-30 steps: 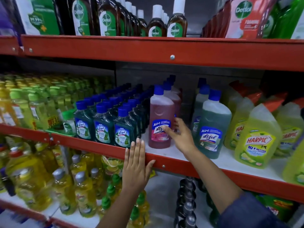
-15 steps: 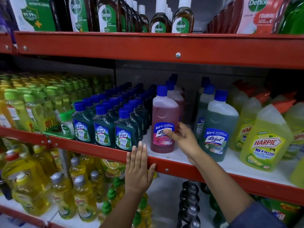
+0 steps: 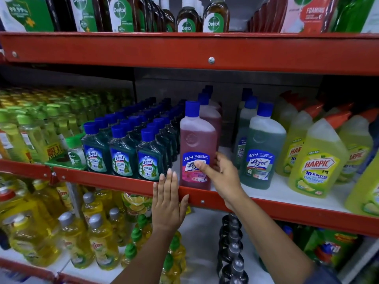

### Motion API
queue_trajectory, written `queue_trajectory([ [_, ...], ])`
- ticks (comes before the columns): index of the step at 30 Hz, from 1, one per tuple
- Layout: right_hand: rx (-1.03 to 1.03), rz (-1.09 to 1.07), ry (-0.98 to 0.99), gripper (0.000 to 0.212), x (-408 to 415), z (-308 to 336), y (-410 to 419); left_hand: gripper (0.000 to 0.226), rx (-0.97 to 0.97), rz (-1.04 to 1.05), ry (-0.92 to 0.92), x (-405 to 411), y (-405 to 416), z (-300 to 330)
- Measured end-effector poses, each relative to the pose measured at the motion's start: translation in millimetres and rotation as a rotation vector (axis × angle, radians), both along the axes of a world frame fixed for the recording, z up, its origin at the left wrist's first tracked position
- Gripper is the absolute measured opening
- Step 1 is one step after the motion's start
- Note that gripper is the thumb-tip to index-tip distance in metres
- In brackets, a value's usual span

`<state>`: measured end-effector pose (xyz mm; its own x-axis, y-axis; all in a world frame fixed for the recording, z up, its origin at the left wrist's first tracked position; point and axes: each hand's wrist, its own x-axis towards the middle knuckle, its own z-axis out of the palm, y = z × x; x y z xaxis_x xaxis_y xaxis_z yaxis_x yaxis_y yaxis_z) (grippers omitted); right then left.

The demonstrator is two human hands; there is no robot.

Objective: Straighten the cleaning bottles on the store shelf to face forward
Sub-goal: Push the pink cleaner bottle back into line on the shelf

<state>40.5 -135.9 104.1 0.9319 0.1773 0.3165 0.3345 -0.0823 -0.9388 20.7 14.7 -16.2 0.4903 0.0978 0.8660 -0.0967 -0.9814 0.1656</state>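
right hand (image 3: 222,177) fingers wrapped around pink lizol bottle (image 3: 196,144); left hand (image 3: 167,203) flat, open; full, probably heavy, rigid, slick: grip mid-body.

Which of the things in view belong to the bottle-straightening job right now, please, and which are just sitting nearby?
In the job:
- pink Lizol bottle, held by the right hand
- left hand, flat against the red shelf edge
- green Lizol bottle

Just nearby:
- Harpic bottle
- Dettol bottles above
- yellow dish-liquid bottles below

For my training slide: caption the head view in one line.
Right hand grips the pink Lizol bottle on the red shelf; left hand rests flat against its edge.
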Motion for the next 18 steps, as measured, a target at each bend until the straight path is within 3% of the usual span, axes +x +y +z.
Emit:
queue_trajectory([
  [6,-0.125,-0.120,-0.113,0.059,-17,0,-4,0.063,0.011,0.005,0.027,-2,0,1],
  [10,-0.416,-0.275,-0.346,0.072,-39,-8,-24,0.063,0.018,-0.003,0.012,-2,1,1],
  [14,-0.751,-0.418,-0.593,0.071,-44,-25,-65,0.063,0.013,0.015,-0.001,-1,-1,1],
  [18,-0.968,-0.537,-0.648,0.073,-41,-35,-107,0.063,-0.013,0.013,0.006,-2,-2,3],
])
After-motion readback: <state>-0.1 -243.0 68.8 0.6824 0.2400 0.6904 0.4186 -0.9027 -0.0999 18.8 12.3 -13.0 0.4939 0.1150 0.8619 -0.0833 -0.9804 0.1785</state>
